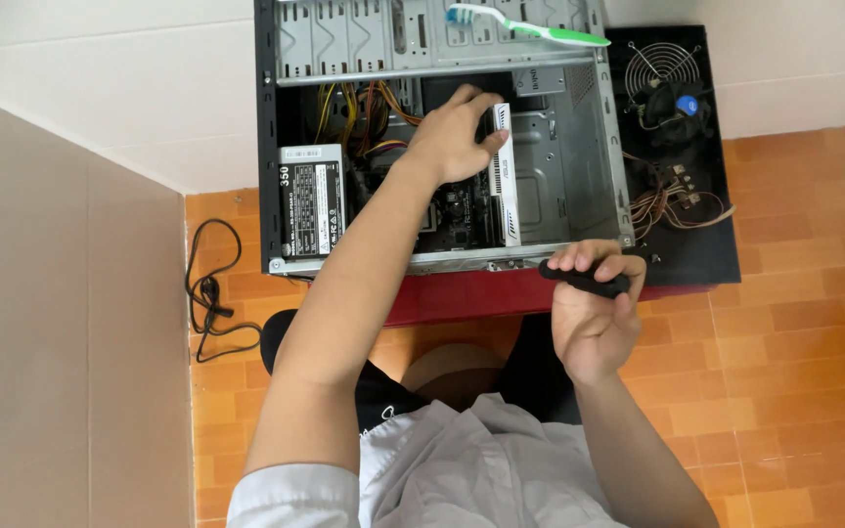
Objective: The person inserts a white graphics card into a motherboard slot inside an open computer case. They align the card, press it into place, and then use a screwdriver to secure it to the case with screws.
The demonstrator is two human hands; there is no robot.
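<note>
Left hand [454, 137] grips white graphics card [506, 176] inside open computer case [268, 147]; card's long axis runs near-to-far. Right hand [594, 308] clasps black screwdriver handle [585, 281], lying crosswise at case's near edge.

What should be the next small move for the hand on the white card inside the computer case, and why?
Probably the left hand should lift the white card gently straight out of its slot. Its fingers already grip the card's top end, while the right hand holds a black tool outside the open case, so nothing blocks the card.
</note>
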